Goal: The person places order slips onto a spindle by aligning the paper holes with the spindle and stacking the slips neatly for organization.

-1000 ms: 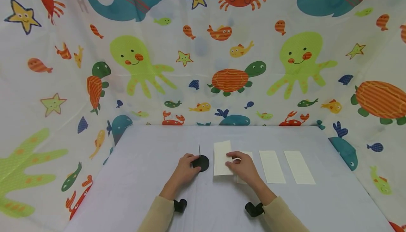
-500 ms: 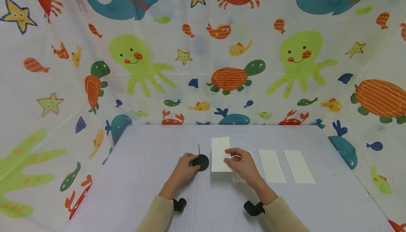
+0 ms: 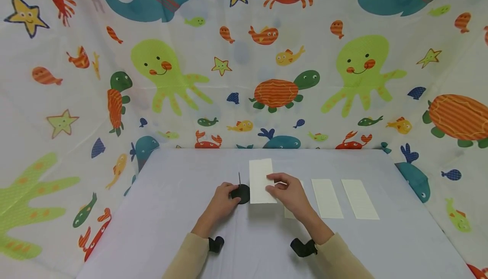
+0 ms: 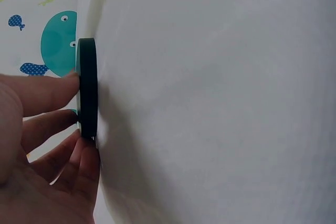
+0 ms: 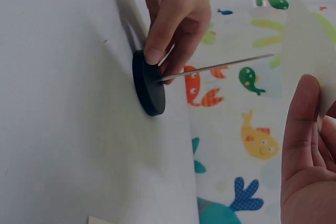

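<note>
A bill spike [image 3: 240,195] stands on the white tabletop, with a round black base and a thin metal pin [image 5: 220,67] pointing up. My left hand [image 3: 221,201] grips the edge of its base, thumb in front and fingers behind, as the left wrist view also shows on the base [image 4: 88,87]. Just right of the pin, my right hand [image 3: 290,192] holds a cream paper slip [image 3: 260,181] by its right edge, between thumb and fingers. The slip is raised off the table and covers the right edge of the base. In the right wrist view, the slip [image 5: 302,45] is near the pin's tip.
Two cream slips, one at centre right [image 3: 327,198] and one farther right [image 3: 360,199], lie flat on the table. Another slip [image 3: 289,213] is partly hidden under my right hand. A sea-animal curtain [image 3: 236,122] hangs behind and beside the table.
My right hand has moved the paper slip left and slightly up, closer to the spike's pin, so it now overlaps the base's edge. The left hand stays on the base.
</note>
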A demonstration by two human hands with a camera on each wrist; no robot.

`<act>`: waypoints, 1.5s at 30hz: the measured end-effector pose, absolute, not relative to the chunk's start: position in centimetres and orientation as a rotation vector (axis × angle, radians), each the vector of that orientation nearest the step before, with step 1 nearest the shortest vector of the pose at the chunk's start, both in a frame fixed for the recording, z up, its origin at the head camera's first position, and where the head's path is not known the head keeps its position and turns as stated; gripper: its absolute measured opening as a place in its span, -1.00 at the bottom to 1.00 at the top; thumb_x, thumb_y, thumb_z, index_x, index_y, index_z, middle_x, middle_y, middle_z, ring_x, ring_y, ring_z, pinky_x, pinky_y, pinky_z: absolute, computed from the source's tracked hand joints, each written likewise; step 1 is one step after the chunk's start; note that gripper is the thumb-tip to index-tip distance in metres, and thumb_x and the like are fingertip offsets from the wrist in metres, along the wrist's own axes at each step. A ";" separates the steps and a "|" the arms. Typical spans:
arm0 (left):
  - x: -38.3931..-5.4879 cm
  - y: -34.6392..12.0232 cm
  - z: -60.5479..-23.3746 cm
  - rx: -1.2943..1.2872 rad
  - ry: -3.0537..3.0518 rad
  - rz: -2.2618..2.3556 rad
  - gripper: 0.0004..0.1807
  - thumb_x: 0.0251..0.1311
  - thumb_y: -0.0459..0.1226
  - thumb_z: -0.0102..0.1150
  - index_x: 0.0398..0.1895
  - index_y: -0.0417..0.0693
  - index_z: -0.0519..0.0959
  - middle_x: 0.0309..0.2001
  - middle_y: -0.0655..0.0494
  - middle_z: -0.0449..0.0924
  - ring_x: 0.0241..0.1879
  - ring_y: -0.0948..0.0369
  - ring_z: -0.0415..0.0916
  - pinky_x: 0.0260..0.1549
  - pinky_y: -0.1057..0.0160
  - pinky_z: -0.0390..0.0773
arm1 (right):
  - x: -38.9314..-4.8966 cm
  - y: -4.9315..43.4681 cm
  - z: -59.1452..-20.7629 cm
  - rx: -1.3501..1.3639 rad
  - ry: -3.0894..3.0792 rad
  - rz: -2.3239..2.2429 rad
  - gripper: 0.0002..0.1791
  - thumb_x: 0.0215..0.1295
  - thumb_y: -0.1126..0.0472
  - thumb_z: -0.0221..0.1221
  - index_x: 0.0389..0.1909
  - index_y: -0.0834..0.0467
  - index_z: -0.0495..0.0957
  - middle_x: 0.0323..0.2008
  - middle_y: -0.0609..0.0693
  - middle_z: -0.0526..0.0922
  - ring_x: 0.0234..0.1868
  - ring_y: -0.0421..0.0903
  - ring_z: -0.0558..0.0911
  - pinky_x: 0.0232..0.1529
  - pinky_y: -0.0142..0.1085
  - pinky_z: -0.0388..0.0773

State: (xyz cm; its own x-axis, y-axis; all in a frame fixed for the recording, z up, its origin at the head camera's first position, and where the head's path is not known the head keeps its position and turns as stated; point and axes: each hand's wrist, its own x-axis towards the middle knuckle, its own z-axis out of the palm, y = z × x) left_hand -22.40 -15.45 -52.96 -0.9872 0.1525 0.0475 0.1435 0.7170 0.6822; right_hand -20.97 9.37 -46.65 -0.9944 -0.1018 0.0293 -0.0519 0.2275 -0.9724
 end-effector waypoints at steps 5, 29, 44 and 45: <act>-22.7 -15.6 -53.0 0.263 2.905 1.158 -0.52 0.24 -0.34 0.33 0.20 -0.36 0.56 0.16 -0.24 0.48 0.22 -0.18 0.38 0.23 -0.14 0.39 | -21.0 9.0 -46.0 -0.172 2.405 -1.954 -0.67 0.24 0.23 0.42 0.03 0.10 0.70 -0.03 0.04 0.67 -0.22 -0.02 0.56 -0.27 -0.42 0.57; -22.3 -16.0 -51.6 0.165 3.026 1.212 -0.73 0.31 -0.42 0.11 0.01 -0.36 0.65 -0.05 -0.22 0.62 0.00 -0.14 0.52 0.01 -0.11 0.52 | -21.1 7.1 -45.9 -0.221 2.319 -2.030 -0.68 0.23 0.31 0.40 0.02 0.14 0.70 -0.02 0.05 0.65 -0.22 -0.03 0.60 -0.24 -0.39 0.60; -23.4 -15.3 -46.4 -0.102 2.890 1.720 -0.71 0.50 -0.18 0.07 -0.03 -0.17 0.69 -0.16 0.01 0.71 -0.14 0.09 0.59 -0.14 0.07 0.56 | -21.3 6.0 -45.8 -0.217 2.335 -2.026 -0.69 0.25 0.33 0.38 0.02 0.15 0.70 -0.04 0.04 0.65 -0.21 -0.02 0.58 -0.24 -0.42 0.59; -23.5 -15.2 -46.1 -0.110 2.863 1.750 -0.70 0.51 -0.16 0.06 -0.03 -0.16 0.70 -0.15 0.02 0.71 -0.13 0.09 0.59 -0.11 0.06 0.57 | -21.3 6.0 -45.8 -0.217 2.338 -2.025 -0.69 0.24 0.33 0.39 0.02 0.15 0.70 -0.05 0.04 0.65 -0.22 -0.02 0.58 -0.25 -0.42 0.59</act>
